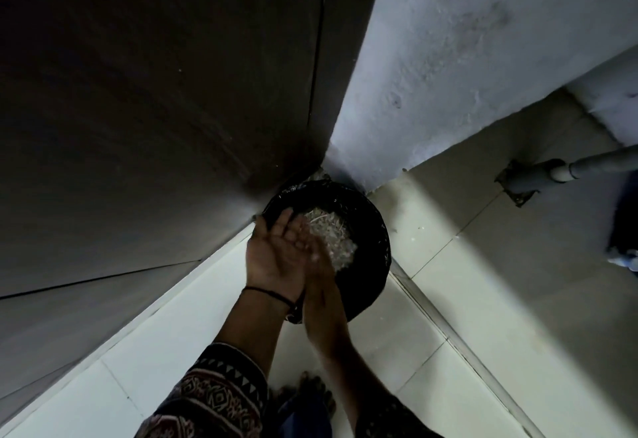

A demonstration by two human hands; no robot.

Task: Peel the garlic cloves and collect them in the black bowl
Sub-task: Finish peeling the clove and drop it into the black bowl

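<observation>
A round black container lined with a black bag (369, 216) stands on the floor in the corner. It holds a heap of pale papery garlic skins (333, 234). Just above its near rim, my left hand (276, 258) lies palm up with the fingers straight. My right hand (321, 285) is blurred and presses flat against the left palm, fingers pointing toward the skins. Neither hand holds anything I can make out. No whole garlic clove is visible.
A dark door or cabinet panel (155, 109) fills the left side and a white wall (466, 58) rises behind the container. A grey pipe (587, 165) meets the tiled floor (483, 299) at right. My bare foot (310, 392) stands below the hands.
</observation>
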